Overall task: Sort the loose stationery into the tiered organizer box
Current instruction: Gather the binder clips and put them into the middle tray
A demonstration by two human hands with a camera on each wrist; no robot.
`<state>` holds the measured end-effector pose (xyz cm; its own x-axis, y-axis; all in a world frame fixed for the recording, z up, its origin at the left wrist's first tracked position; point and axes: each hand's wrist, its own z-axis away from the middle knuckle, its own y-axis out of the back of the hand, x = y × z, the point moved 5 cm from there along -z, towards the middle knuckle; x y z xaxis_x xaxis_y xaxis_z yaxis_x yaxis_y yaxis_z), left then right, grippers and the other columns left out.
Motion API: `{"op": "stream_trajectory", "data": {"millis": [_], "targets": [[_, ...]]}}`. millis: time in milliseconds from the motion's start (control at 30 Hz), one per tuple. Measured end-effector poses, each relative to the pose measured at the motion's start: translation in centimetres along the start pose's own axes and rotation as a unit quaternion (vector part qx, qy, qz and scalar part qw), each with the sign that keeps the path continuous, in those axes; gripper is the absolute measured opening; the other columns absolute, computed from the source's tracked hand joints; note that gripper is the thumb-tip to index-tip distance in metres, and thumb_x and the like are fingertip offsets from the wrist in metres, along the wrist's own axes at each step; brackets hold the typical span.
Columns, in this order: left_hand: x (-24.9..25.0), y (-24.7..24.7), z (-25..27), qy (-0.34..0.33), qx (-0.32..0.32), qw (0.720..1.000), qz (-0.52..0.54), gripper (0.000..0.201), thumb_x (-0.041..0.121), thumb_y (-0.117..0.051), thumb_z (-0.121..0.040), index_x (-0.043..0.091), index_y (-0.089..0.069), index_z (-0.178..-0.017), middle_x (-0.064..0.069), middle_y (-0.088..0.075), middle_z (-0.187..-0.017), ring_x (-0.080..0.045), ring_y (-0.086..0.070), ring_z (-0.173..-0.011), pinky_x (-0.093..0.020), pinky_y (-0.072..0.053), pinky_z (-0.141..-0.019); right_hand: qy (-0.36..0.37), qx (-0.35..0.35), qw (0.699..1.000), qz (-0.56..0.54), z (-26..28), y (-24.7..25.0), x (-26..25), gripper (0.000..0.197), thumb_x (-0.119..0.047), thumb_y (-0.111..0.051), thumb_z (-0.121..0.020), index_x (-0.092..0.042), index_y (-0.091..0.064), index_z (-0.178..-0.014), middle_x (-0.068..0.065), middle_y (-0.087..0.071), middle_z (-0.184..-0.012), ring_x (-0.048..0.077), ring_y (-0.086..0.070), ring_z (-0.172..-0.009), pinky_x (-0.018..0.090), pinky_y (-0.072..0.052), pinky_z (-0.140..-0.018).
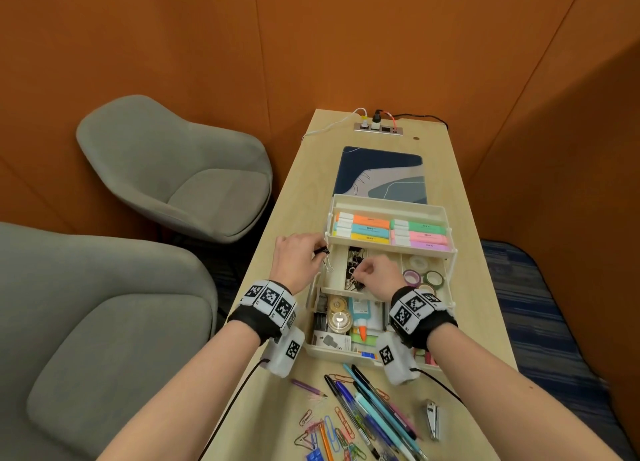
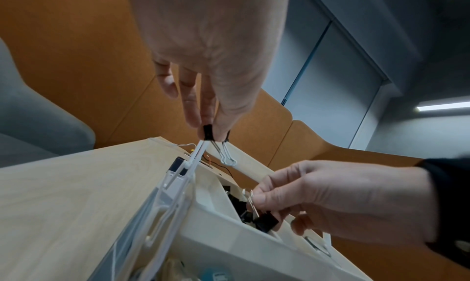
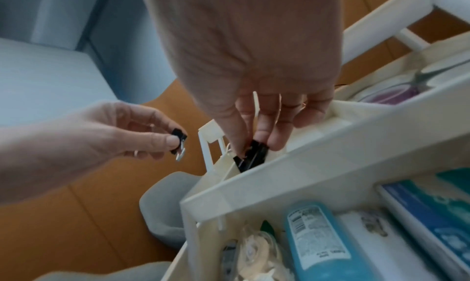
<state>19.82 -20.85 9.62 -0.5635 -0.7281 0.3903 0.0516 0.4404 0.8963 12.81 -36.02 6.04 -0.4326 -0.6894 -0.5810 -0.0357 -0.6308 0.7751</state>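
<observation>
The left hand [image 1: 297,259] pinches a black binder clip [image 1: 322,251] between thumb and fingertips, its wire handles dangling below, held in the air just outside the left wall of the tiered organizer box [image 1: 446,214]. The right hand [image 1: 375,274] reaches down into the middle tier's narrow left compartment, fingers closed round a second binder clip [image 3: 254,153] that sits at, or just above, the heap of binder clips [image 1: 355,256] under its fingertips.

The main risk, as I judge it, lies with the left hand's clip: it hangs over the table [image 1: 294,190] edge side, not over the compartment, so a slackened pinch would drop it outside the box, perhaps onto the floor. The hanging handles could also snag the tier's hinge arm directly beneath that hand, as the left wrist view shows. For the right hand, the compartment is slim and already crowded; handles may tangle with the pile and drag a neighbour out on withdrawal, or the clip may tip over the divider toward the tape rolls [image 1: 422,277] just right of the hand. Both hands converging on one slot could collide.

Pens [image 1: 377,415], paper clips [image 1: 332,433] and a staple remover [image 1: 433,420] lie near the wrists on the table, unsorted.
</observation>
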Motion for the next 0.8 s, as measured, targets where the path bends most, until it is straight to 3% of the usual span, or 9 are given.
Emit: {"op": "stream_trajectory", "data": {"millis": [67,133,267,400,500,667,800], "targets": [[0.0,0.0,-0.1,0.002,-0.005,1.000,-0.001,0.015,0.029,-0.058,-0.091,0.026,-0.064,-0.104,0.010,-0.069,-0.101,-0.014,-0.060,-0.093,-0.034,-0.035,-0.085,-0.029,0.025,0.999,-0.014,-0.2,0.3,0.2,0.007,-0.020,-0.066,-0.086,-0.019,-0.070,-0.081,-0.001,-0.068,-0.093,0.018,-0.062,-0.091,0.034,-0.051,-0.085],[0.2,-0.1,-0.1,-0.002,-0.013,1.000,-0.005,0.016,0.031,-0.058,-0.092,0.027,-0.064,-0.106,0.010,-0.070,-0.102,-0.013,-0.060,-0.094,-0.033,-0.034,-0.086,-0.045,0.035,0.998,0.018,0.0,0.2,0.2,0.005,-0.025,-0.070,-0.082,-0.023,-0.068,-0.079,-0.005,-0.066,-0.090,0.017,-0.062,-0.091,0.031,-0.049,-0.082],[1.2,-0.3,-0.3,-0.020,-0.022,0.999,-0.023,0.019,0.031,-0.057,-0.093,0.027,-0.065,-0.109,0.009,-0.069,-0.105,-0.013,-0.059,-0.098,-0.032,-0.032,-0.086,-0.003,0.054,0.995,0.080,0.3,-0.3,-0.3,0.002,-0.025,-0.070,-0.080,-0.023,-0.069,-0.080,-0.004,-0.067,-0.090,0.018,-0.063,-0.089,0.028,-0.047,-0.078],[2.4,-0.7,-0.5,-0.040,-0.030,0.998,-0.027,0.019,0.029,-0.057,-0.093,0.026,-0.066,-0.110,0.008,-0.069,-0.106,-0.013,-0.060,-0.100,-0.033,-0.032,-0.087,0.024,0.090,0.993,0.073,0.8,-0.6,-0.4,0.014,-0.021,-0.071,-0.080,-0.016,-0.062,-0.088,0.005,-0.047,-0.107,0.024,-0.054,-0.096,0.032,-0.046,-0.084],[3.1,-1.6,-0.8,-0.053,-0.044,0.997,-0.031,0.020,0.025,-0.057,-0.092,0.023,-0.066,-0.111,0.005,-0.068,-0.110,-0.015,-0.059,-0.104,-0.034,-0.033,-0.089,0.007,0.110,0.993,0.052,1.3,0.3,0.5,0.019,-0.025,-0.067,-0.083,-0.018,-0.051,-0.086,0.007,-0.045,-0.111,0.026,-0.051,-0.102,0.038,-0.046,-0.088],[5.3,-3.9,-1.3,-0.095,-0.077,0.992,-0.035,0.025,0.019,-0.053,-0.093,0.016,-0.065,-0.116,-0.004,-0.060,-0.119,-0.024,-0.055,-0.109,-0.036,-0.035,-0.097,0.014,0.123,0.992,0.008,4.4,1.7,2.1,0.012,-0.027,-0.062,-0.086,-0.024,-0.055,-0.094,0.000,-0.043,-0.104,0.020,-0.047,-0.103,0.038,-0.042,-0.092],[5.7,-4.5,-1.7,-0.050,-0.025,0.998,-0.028,0.022,0.019,-0.051,-0.094,0.012,-0.064,-0.111,-0.008,-0.063,-0.108,-0.029,-0.059,-0.095,-0.037,-0.042,-0.087,0.023,0.114,0.993,-0.037,7.5,2.0,3.3,0.005,-0.025,-0.062,-0.087,-0.025,-0.058,-0.090,-0.005,-0.042,-0.095,0.014,-0.046,-0.096,0.029,-0.040,-0.085]]}}
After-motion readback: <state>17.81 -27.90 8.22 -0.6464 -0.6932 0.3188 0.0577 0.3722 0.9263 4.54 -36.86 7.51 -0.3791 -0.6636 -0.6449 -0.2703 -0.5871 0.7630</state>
